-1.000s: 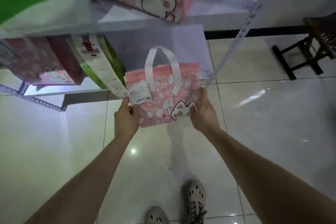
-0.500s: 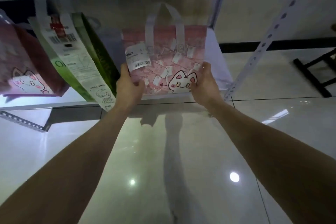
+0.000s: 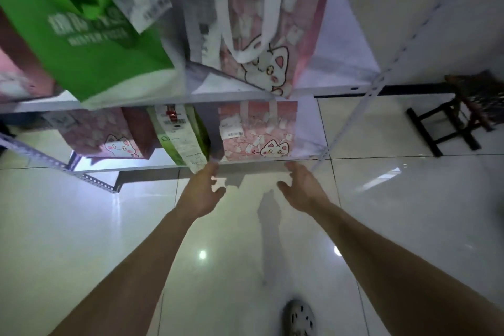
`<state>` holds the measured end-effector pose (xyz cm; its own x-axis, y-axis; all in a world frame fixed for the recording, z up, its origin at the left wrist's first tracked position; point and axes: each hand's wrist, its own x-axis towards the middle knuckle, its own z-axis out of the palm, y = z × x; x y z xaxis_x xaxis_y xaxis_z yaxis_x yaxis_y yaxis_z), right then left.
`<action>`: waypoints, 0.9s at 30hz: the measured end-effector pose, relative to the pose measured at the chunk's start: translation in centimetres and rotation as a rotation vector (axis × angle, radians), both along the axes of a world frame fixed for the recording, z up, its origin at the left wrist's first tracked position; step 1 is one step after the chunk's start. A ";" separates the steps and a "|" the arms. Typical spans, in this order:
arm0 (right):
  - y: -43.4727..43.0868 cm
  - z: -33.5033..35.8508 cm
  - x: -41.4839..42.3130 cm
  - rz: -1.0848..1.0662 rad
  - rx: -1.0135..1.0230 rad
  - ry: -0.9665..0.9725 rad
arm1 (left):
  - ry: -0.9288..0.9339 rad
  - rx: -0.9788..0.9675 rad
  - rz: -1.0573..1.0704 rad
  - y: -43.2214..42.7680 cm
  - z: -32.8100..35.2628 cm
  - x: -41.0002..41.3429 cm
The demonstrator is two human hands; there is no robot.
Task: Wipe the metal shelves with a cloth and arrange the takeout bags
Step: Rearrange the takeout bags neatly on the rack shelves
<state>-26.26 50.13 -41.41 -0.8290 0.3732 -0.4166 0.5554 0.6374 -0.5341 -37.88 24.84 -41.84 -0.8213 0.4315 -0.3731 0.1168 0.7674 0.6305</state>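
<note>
A small pink cat-print takeout bag (image 3: 257,131) stands upright on the lower metal shelf (image 3: 308,128), at its right end. My left hand (image 3: 203,191) and my right hand (image 3: 302,188) hover just in front of the shelf edge, both open and empty, a little below the bag. Left of it on the same shelf lean a green and white bag (image 3: 181,136) and another pink cat bag (image 3: 109,133). On the upper shelf (image 3: 341,63) sit a large green bag (image 3: 81,33) and a large pink cat bag (image 3: 270,22). No cloth is visible.
A perforated white upright post (image 3: 362,101) runs diagonally at the shelf's right corner. A dark wooden stool (image 3: 463,112) stands on the glossy tiled floor to the right. My shoe (image 3: 298,318) shows near the bottom.
The small pink bag went from my two hands onto the lower shelf. Both hands let go and pulled back slightly. The view tilted up, showing the upper shelf again.
</note>
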 end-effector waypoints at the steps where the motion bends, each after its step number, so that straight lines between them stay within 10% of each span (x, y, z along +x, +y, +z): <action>1: -1.2 2.6 0.4 0.041 0.000 -0.022 | -0.033 -0.032 -0.042 -1.0 2.3 0.8; 9: -8.0 22.6 0.1 0.329 0.075 -0.060 | 0.031 -0.187 -0.215 -7.3 21.4 2.3; 27: -15.9 51.4 -15.0 0.243 0.051 0.552 | 0.528 0.148 0.276 -13.3 51.5 -8.7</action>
